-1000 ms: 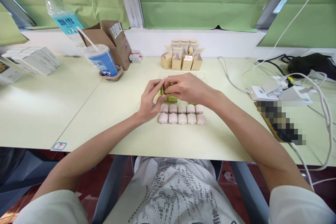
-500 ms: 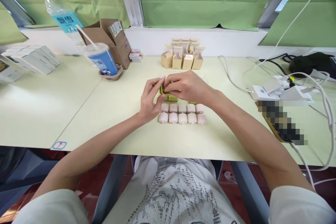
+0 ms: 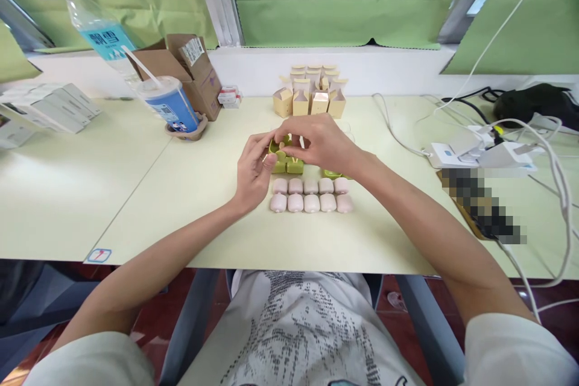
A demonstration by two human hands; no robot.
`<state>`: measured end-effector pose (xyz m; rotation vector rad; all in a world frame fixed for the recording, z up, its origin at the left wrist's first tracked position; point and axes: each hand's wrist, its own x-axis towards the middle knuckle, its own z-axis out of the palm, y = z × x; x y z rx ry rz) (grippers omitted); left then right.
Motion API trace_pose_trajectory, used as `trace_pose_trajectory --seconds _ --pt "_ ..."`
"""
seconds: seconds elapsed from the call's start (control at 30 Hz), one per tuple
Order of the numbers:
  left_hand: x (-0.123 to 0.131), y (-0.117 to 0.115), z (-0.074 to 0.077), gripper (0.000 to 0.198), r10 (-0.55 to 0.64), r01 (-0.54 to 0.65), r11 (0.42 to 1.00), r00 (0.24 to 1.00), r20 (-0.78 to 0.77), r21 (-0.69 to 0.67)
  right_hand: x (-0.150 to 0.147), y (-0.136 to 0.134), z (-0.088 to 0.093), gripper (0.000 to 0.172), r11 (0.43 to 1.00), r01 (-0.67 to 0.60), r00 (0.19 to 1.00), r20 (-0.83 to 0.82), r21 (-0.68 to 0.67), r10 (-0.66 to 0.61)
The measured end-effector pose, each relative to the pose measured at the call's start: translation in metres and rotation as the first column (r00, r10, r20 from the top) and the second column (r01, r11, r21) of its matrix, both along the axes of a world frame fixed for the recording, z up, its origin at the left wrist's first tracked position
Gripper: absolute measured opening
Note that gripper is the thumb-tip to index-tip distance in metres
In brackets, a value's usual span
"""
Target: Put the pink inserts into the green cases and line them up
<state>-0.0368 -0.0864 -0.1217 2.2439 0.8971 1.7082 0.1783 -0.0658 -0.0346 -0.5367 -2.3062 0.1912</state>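
Observation:
My left hand [image 3: 254,172] holds a small green case [image 3: 274,147] from its left side, fingers along the far edge and thumb in front. The case stands open, with a small pale piece inside it. From the right, my right hand [image 3: 319,140] curls over the same case, its fingertips and thumb gripping it; they hide part of it. Just below sit more small green cases [image 3: 294,166], and another green piece [image 3: 332,174] lies under my right wrist. Nearer me, rounded pale pink cases [image 3: 311,202] are lined up in two rows.
Several open yellow cartons [image 3: 301,102] stand at the back of the table [image 3: 217,229]. To the left are a blue cup [image 3: 174,108] with a straw, a cardboard box [image 3: 203,87], a bottle [image 3: 106,39] and white boxes [image 3: 54,105]. A power strip [image 3: 452,154] and cables lie right.
My right hand has lifted slightly and its fingers have spread somewhat. The green case now shows its open inside, which my fingers covered before. The whole view has shifted a little.

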Motion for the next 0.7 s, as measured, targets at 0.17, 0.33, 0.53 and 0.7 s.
trace_pose_trajectory --seconds 0.17,0.33,0.53,0.7 --pt "-0.003 0.004 -0.001 0.045 -0.055 0.055 0.998 0.997 0.050 -0.006 -0.002 0.007 -0.009 0.012 0.995 -0.030 0.996 -0.077 0.095 0.037" --pt "-0.003 0.004 -0.001 0.045 -0.077 0.081 0.995 0.994 0.073 -0.059 -0.004 0.010 -0.015 0.017 0.992 -0.008 0.993 -0.116 0.128 0.023" --pt "-0.002 0.005 -0.005 0.042 -0.124 0.137 0.985 0.985 0.116 -0.109 -0.008 0.012 -0.022 0.020 0.998 -0.012 0.988 -0.151 0.068 0.022" --pt "-0.002 0.006 -0.006 0.040 -0.144 0.163 0.978 0.979 0.145 -0.130 -0.011 0.008 -0.020 0.018 0.997 0.044 0.989 -0.137 -0.056 -0.051"
